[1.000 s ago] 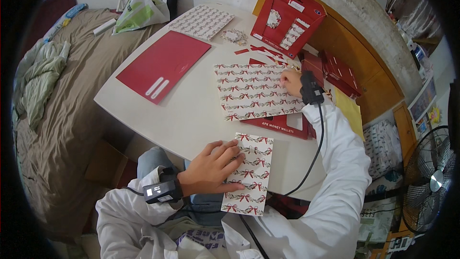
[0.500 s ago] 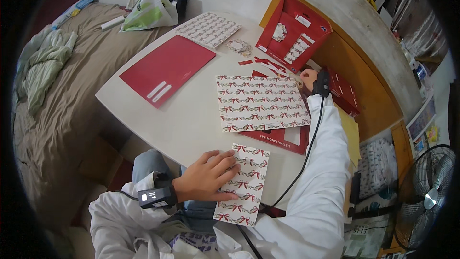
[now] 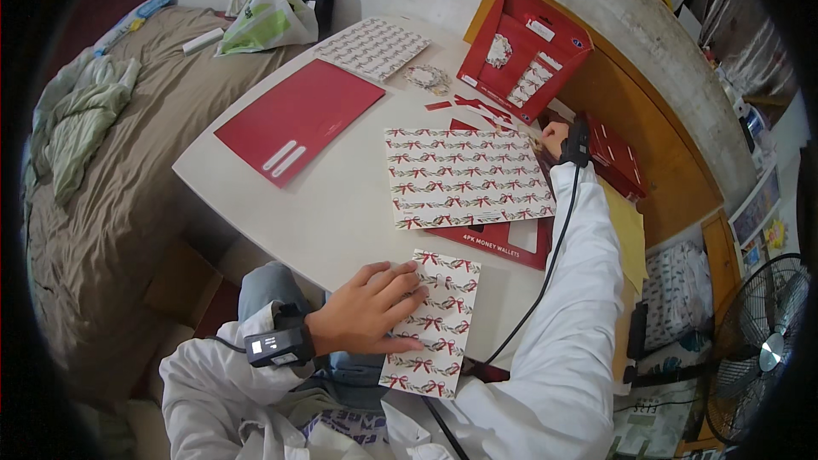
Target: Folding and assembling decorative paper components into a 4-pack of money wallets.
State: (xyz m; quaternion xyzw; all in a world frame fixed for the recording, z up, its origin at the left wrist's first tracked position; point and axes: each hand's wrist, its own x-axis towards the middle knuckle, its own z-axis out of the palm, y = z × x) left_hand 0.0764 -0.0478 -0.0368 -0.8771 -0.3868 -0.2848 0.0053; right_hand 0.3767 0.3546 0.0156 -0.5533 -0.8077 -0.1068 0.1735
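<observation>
White bow-patterned card (image 3: 447,315), lower centre, lies under the left hand (image 3: 362,315), fingers spread, unclenched; upper right, the right hand (image 3: 555,138) curls, its grasp unclear.

There are three patterned cards (image 3: 470,179) (image 3: 445,324) (image 3: 373,48), two hands (image 3: 366,315) (image 3: 555,138), one fan (image 3: 761,349).

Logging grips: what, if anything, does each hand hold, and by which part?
Left hand: spread on the left side of the narrow patterned card, no clasp visible. Right hand: cannot be told.
</observation>
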